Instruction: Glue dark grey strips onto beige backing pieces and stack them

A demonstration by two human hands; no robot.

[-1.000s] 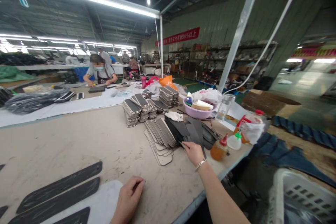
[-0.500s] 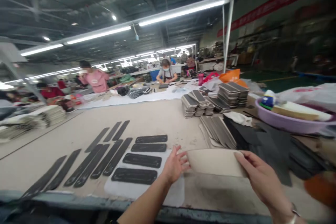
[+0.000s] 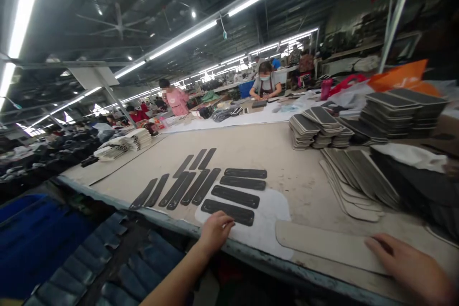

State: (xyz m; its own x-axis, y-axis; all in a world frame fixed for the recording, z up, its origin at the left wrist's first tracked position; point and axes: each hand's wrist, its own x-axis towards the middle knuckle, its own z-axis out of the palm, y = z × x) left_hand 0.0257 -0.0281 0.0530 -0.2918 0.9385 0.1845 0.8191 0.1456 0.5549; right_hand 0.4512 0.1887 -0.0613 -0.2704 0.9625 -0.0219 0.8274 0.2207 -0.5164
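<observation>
My right hand (image 3: 409, 260) grips the right end of a long beige panel (image 3: 322, 244) with rounded corners, thumb on top. That panel lies low along the table's near edge, its left end overlapping a white sheet (image 3: 276, 205). My left hand (image 3: 217, 229) is at the near edge of the closest dark strip (image 3: 229, 211), its fingers curled and pinched together; whether they hold the strip's edge I cannot tell. Several dark strips with glossy outlines lie on and beside the sheet. Slanted in rows to the left are more such strips (image 3: 179, 191).
Fanned grey-and-beige panels (image 3: 355, 181) lie right of centre, with stacked panels (image 3: 319, 126) behind. Dark sheets and a white cloth (image 3: 416, 155) are at far right. Blue bins (image 3: 39, 229) stand below left. Co-workers (image 3: 265, 83) work across the table.
The beige panel, held raised before, is now lowered onto the table in my right hand. My left hand has moved left from the panel to the closest dark strip. The view has swung left.
</observation>
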